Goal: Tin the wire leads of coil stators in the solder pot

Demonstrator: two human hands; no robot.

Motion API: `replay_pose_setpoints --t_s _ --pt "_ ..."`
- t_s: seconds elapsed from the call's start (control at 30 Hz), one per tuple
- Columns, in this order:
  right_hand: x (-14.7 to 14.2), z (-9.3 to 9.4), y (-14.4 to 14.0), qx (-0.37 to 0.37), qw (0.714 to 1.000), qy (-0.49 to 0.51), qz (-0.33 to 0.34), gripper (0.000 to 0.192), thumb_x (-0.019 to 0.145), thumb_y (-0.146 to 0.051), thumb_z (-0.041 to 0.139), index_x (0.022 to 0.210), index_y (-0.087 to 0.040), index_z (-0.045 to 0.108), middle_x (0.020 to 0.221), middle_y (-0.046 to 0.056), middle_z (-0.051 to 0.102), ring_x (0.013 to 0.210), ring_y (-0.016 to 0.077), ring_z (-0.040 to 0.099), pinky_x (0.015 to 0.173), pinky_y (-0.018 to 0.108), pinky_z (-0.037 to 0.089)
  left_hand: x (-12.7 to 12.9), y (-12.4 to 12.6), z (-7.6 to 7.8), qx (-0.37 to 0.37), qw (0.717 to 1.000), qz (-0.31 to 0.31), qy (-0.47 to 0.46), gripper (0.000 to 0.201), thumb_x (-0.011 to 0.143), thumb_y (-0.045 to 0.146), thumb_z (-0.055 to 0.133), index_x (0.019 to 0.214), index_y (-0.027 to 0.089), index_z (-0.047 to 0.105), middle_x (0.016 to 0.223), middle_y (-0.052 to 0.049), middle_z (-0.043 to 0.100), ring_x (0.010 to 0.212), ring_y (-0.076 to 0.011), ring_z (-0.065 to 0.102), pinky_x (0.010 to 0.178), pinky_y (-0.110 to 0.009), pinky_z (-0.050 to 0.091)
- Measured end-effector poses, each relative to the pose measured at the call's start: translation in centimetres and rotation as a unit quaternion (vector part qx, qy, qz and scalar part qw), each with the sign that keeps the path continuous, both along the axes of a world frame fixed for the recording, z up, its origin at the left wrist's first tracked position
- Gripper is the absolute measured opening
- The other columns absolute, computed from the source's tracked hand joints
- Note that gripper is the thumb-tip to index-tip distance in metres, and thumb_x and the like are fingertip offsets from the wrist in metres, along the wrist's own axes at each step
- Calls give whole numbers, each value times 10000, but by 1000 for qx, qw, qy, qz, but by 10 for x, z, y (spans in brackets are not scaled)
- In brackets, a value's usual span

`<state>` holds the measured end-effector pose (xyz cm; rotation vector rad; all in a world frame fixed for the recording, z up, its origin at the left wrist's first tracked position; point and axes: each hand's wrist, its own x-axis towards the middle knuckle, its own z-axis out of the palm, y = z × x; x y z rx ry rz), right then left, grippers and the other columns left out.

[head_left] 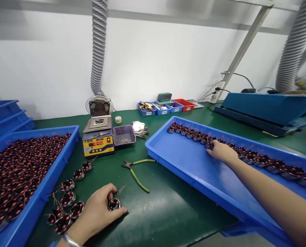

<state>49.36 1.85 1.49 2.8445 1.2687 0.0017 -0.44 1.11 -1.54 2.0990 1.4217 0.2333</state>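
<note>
My left hand rests on the green table, its thumb and fingers closed round a small wound motor stator with copper leads sticking up. Over the right-hand blue tray, my right hand pinches another stator at the row of stators along the tray's far side. Its fingers partly hide that piece. By my left wrist several loose stators lie on the table, some with long wire ends. Green-handled cutting pliers lie spread between the hands.
A blue bin heaped with stators stands at left. Behind the pliers are a yellow-blue solder pot and a purple tray. Small tool bins, a clock and a blue machine stand farther back.
</note>
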Motion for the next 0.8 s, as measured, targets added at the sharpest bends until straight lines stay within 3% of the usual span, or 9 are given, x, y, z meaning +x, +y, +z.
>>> replay_pose_setpoints --t_s 0.23,0.4,0.53,0.67,0.8 --pt "-24 0 30 -35 995 46 87 302 946 -366 580 1170 -165 612 1162 82 628 990 188 629 852 392 541 2 -1 4 3 1000 -5 3 402 711 535 655 921 198 595 759 12 574 663 -159 511 622 -274 364" --pt "-58 -10 82 24 993 40 106 337 946 -366 578 1218 -168 591 1208 91 609 1026 202 620 870 412 537 3 -4 3 20 1000 -5 9 377 724 518 642 915 197 589 766 8 577 668 -162 513 633 -279 366" --pt "-67 -9 112 83 990 28 108 364 943 -361 584 1251 -168 573 1236 97 595 1042 210 616 875 422 537 2 -3 0 20 1000 -1 3 369 711 505 651 906 196 594 774 2 587 671 -162 513 635 -278 372" --pt "-56 -7 109 110 991 -4 75 374 945 -362 580 1264 -168 565 1254 101 585 1055 215 611 881 429 534 2 -1 0 4 1000 -2 -5 380 676 488 682 916 205 598 773 9 588 679 -160 515 629 -267 370" --pt "-36 -8 90 91 994 -30 46 368 942 -359 585 1253 -161 570 1240 100 591 1040 212 616 869 423 539 2 1 1 -13 1000 -12 18 389 677 493 678 918 199 597 789 0 583 689 -167 518 633 -273 371"
